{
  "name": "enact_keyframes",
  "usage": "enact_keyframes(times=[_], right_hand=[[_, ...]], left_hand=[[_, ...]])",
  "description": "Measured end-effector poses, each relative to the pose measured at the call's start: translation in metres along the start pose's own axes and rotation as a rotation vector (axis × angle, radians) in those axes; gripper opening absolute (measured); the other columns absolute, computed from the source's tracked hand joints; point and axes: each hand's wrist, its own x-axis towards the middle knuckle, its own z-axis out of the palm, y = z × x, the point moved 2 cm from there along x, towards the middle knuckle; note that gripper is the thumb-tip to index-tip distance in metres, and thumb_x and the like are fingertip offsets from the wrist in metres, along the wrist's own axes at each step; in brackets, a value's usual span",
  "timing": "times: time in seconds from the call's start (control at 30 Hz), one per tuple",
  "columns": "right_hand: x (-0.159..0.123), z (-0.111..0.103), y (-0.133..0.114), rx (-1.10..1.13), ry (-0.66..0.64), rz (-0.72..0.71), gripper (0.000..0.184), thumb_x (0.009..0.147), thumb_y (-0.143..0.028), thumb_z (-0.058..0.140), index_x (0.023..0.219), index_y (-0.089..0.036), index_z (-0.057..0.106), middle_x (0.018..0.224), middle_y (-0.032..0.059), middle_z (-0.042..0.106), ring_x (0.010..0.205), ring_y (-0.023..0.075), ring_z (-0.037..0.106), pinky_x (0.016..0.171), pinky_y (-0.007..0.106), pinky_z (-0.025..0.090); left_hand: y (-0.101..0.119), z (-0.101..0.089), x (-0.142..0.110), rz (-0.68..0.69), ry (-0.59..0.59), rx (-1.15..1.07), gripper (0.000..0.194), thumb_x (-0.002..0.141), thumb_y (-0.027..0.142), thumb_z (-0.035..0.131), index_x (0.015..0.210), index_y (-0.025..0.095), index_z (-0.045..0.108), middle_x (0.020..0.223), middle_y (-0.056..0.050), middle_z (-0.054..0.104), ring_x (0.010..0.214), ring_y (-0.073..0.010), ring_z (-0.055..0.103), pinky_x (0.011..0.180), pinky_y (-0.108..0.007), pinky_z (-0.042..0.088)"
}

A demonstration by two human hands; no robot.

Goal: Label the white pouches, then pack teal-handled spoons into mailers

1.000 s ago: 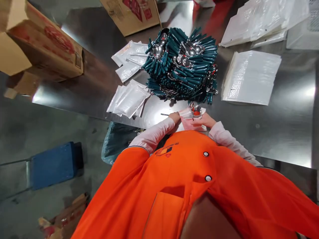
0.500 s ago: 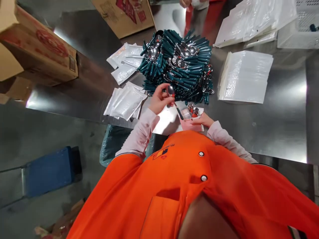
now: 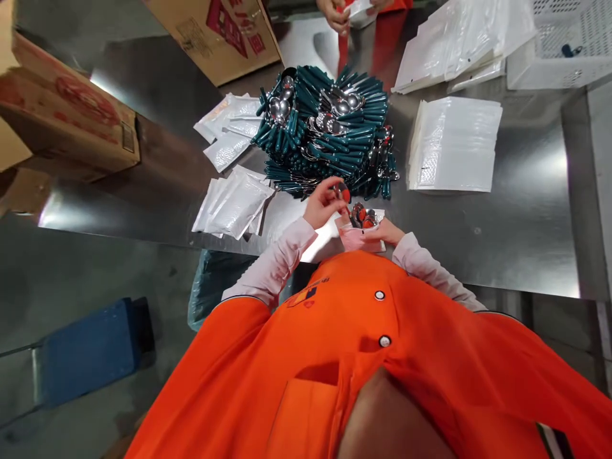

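Observation:
My left hand (image 3: 326,203) is closed around a green-handled spoon (image 3: 343,194), its bowl up and its handle pointing down into the mouth of a white bubble pouch (image 3: 359,237). My right hand (image 3: 388,233) grips that pouch at the near table edge; several spoon bowls (image 3: 363,213) stick out of its top. Just beyond lies a big heap of green-handled spoons (image 3: 329,137) on the steel table (image 3: 516,223).
Filled white pouches (image 3: 236,201) lie left of the heap, more behind them (image 3: 224,124). Stacks of flat pouches (image 3: 454,145) sit right. Cardboard boxes (image 3: 67,121) stand left and at the back. Another person's hands (image 3: 342,13) work across the table. A white basket (image 3: 559,44) is far right.
My left hand went from the pouch up to the heap, took a spoon, and has now brought it back down to the pouch mouth. The right hand stayed on the pouch.

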Motion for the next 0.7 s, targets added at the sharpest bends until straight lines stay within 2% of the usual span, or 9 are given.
enact_keyframes(times=[0.07,0.13,0.23,0.33,0.43,0.5,0.57,0.63,0.7], right_hand=[[-0.001,0.001,-0.002,0.022,-0.003,0.017,0.068,0.046,-0.044,0.098,0.105,-0.017,0.076,0.107,0.0083,0.079,0.104,0.0302,0.071,0.107,0.047,0.052],[-0.003,0.002,-0.003,0.034,0.008,0.027,0.066,0.046,-0.041,0.098,0.102,-0.016,0.075,0.105,0.0085,0.079,0.105,0.0302,0.071,0.107,0.048,0.052],[-0.007,0.003,-0.007,0.046,0.007,0.035,0.062,0.046,-0.038,0.097,0.101,-0.016,0.074,0.105,0.0087,0.078,0.105,0.0302,0.071,0.107,0.048,0.053],[-0.011,0.006,-0.013,0.052,-0.006,0.045,0.06,0.047,-0.038,0.097,0.099,-0.017,0.075,0.106,0.0089,0.079,0.104,0.0302,0.071,0.107,0.047,0.054],[-0.013,0.009,-0.018,0.058,-0.013,0.029,0.061,0.049,-0.04,0.097,0.102,-0.017,0.076,0.11,0.01,0.08,0.105,0.0306,0.072,0.108,0.046,0.054],[-0.016,0.01,-0.016,0.071,-0.025,0.009,0.065,0.05,-0.039,0.097,0.107,-0.017,0.077,0.114,0.0104,0.079,0.108,0.0307,0.072,0.109,0.046,0.053],[-0.018,0.008,-0.01,0.084,-0.046,0.005,0.072,0.048,-0.039,0.098,0.114,-0.018,0.076,0.118,0.0102,0.079,0.111,0.0308,0.073,0.11,0.046,0.053],[-0.022,0.003,-0.002,0.085,-0.02,0.022,0.073,0.052,-0.047,0.097,0.116,-0.018,0.077,0.116,0.0099,0.08,0.11,0.0317,0.073,0.108,0.047,0.054],[-0.026,-0.002,0.002,0.044,0.088,0.026,0.064,0.064,-0.062,0.087,0.111,-0.019,0.08,0.112,0.0093,0.081,0.108,0.0329,0.073,0.106,0.05,0.055]], left_hand=[[-0.005,0.015,-0.006,0.004,-0.085,0.154,0.058,0.092,0.049,0.071,0.142,0.021,0.063,0.106,-0.009,0.075,0.097,-0.0237,0.07,0.095,-0.044,0.057],[-0.007,0.023,-0.011,0.039,-0.097,0.322,0.046,0.088,0.042,0.077,0.128,0.019,0.074,0.122,-0.014,0.072,0.119,-0.0288,0.065,0.11,-0.048,0.049],[-0.005,0.025,-0.013,0.046,-0.078,0.388,0.039,0.095,0.035,0.067,0.13,0.02,0.075,0.143,-0.016,0.064,0.133,-0.0289,0.058,0.113,-0.044,0.046],[-0.001,0.023,-0.008,-0.007,-0.157,0.31,0.039,0.098,0.029,0.06,0.133,0.02,0.073,0.138,-0.014,0.069,0.124,-0.0253,0.064,0.103,-0.038,0.052],[0.004,0.022,-0.002,-0.022,-0.188,0.286,0.027,0.089,0.026,0.069,0.11,0.019,0.083,0.119,-0.013,0.077,0.115,-0.0246,0.067,0.103,-0.037,0.052],[0.005,0.022,0.0,-0.067,-0.281,0.246,0.019,0.082,0.026,0.075,0.097,0.019,0.086,0.109,-0.011,0.08,0.107,-0.0243,0.07,0.099,-0.035,0.054],[0.003,0.023,0.001,-0.166,-0.396,0.178,0.018,0.079,0.026,0.077,0.093,0.018,0.086,0.097,-0.008,0.081,0.094,-0.0229,0.073,0.09,-0.033,0.056],[0.003,0.023,-0.001,-0.251,-0.439,0.142,0.019,0.078,0.026,0.077,0.093,0.018,0.086,0.088,-0.005,0.082,0.084,-0.0215,0.074,0.084,-0.031,0.057],[0.007,0.023,-0.002,-0.246,-0.393,0.168,0.02,0.076,0.024,0.079,0.093,0.017,0.086,0.082,-0.003,0.081,0.078,-0.0206,0.073,0.08,-0.03,0.056]])
